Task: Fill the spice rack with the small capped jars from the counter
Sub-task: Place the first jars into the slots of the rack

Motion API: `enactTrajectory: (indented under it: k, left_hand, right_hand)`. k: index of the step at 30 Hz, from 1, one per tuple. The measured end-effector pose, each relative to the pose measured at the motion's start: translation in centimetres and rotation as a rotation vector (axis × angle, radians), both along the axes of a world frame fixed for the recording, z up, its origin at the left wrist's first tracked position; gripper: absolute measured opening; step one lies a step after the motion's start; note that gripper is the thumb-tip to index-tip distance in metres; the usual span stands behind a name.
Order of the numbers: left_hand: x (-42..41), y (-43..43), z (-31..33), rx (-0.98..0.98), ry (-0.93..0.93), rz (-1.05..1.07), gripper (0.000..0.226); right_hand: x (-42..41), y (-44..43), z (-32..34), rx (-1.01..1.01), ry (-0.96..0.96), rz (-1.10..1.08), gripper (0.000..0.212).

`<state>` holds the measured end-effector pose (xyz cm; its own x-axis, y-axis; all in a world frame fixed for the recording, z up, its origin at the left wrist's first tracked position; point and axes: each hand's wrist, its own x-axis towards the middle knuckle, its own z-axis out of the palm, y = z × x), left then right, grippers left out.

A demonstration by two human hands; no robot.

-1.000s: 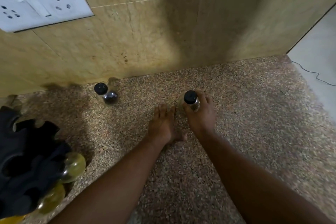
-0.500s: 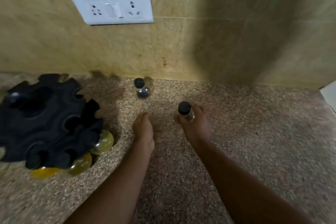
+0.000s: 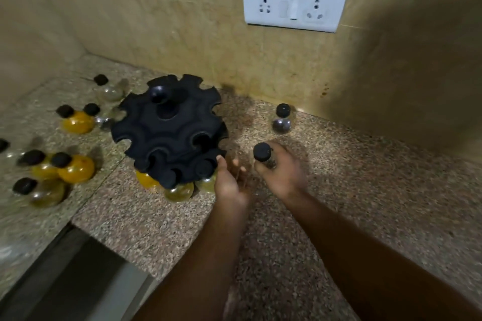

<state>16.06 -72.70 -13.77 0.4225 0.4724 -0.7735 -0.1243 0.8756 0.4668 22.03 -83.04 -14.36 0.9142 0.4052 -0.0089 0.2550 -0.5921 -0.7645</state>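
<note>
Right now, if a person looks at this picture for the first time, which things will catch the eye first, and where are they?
The black round plastic spice rack stands on the speckled granite counter, left of centre, with a few jars already in its lowest slots. Just to its right, the right hand holds a small black-capped glass jar, and the open left hand is beside the rack. More capped jars with yellow contents stand at the far left.

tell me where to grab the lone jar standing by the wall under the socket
Take the jar by its black cap or the narrow neck under it, coming from above. It stands upright and apart from everything else, and the rounded glass belly looks harder for fingers to pinch.
</note>
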Motion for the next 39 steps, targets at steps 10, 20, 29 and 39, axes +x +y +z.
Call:
enactTrajectory:
  k: [10,20,29,39]
  left_hand:
    - [-6.7,3.1,0.4,0.081,0.009,0.072,0.031]
    - [-11.5,7.4,0.3,0.14,0.039,-0.383,0.032]
    - [-11.4,7.5,0.2,0.17,0.025,-0.402,0.032]
    - [-8.4,1.0,-1.7,0.401,0.284,-0.471,0.021]
  right_hand:
    - [-4.4,5.6,0.2,-0.078,-0.043,0.296,0.055]
    - [-5.6,8.7,1.2,-0.033,0.004,0.255,0.061]
    - [-5.3,9.4,0.7,0.028,0.052,0.182,0.077]
    - [-3.3,5.2,-1.0,0.089,0.222,0.124,0.088]
